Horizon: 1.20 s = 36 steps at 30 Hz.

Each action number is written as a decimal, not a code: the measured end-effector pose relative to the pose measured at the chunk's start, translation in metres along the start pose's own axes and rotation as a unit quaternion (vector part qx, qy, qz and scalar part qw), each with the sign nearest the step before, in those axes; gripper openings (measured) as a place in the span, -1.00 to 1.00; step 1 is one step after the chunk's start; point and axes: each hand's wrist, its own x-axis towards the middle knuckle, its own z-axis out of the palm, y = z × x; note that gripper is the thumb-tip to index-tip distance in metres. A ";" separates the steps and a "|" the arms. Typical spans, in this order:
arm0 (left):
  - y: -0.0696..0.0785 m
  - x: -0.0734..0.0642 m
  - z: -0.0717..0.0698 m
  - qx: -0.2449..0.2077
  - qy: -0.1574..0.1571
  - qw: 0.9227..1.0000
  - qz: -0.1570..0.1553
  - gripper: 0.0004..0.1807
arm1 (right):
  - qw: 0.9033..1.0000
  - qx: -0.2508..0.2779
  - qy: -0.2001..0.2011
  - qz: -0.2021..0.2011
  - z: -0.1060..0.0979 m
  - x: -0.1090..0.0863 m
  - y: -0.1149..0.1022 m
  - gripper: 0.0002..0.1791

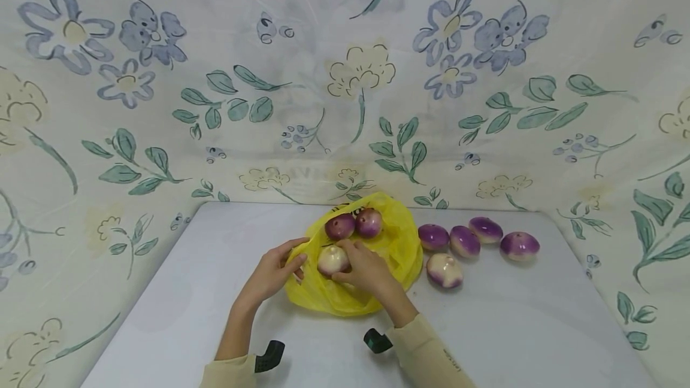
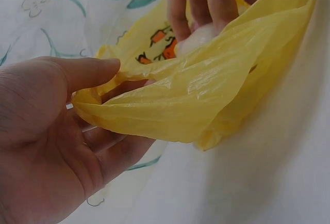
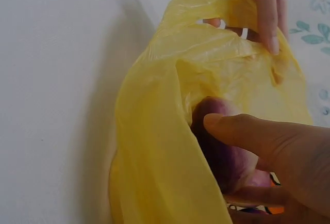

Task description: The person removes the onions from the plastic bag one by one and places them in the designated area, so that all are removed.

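Beige sleeves [image 1: 232,374] nearest, both forearms reaching in, a black wrist device [image 1: 271,355] by the left cuff and a second black device [image 1: 378,340] by the right. Left hand [image 1: 272,271] grips the near-left rim of a yellow plastic bag [image 1: 353,305], thumb on one side of the film and fingers on the other. Right hand [image 1: 371,269] is inside the bag's mouth, thumb and fingers closed about a pale turnip [image 1: 331,260], purple on its underside; whether it touches the bag's bottom, cannot tell. Just right of the bag, a whitish turnip [image 1: 444,270] with purple edges lies on the white table [image 1: 162,298]. Deeper in the bag, side by side: a dark purple turnip [image 1: 340,227] and a lighter purple turnip [image 1: 369,223], with dark print behind them. Right of these, outside, four more purple turnips [image 1: 465,242] sit loosely grouped, the leftmost just beside the bag, the rightmost paler toward its front. Past the table's far edge, a floral cloth [image 1: 302,29] with blue and cream blooms and green leaves.
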 end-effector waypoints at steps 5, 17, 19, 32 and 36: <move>0.000 -0.001 0.000 0.003 0.000 1.000 0.001 -0.53 | 1.000 0.008 0.005 0.005 0.003 0.001 0.000 -0.24; 0.001 -0.002 0.000 -0.002 0.006 1.000 0.003 -0.54 | 1.000 -0.003 0.006 0.004 0.004 -0.002 0.000 -0.21; 0.002 -0.002 0.000 -0.001 0.007 1.000 0.006 -0.53 | 1.000 -0.009 0.005 0.003 0.003 -0.002 0.000 -0.22; 0.002 -0.001 0.000 0.001 0.002 1.000 -0.010 -0.53 | 1.000 -0.002 0.008 -0.012 -0.010 -0.012 0.002 -0.23; 0.003 -0.002 0.000 0.000 0.002 1.000 -0.003 -0.53 | 1.000 0.008 0.012 -0.014 -0.016 -0.017 0.004 -0.22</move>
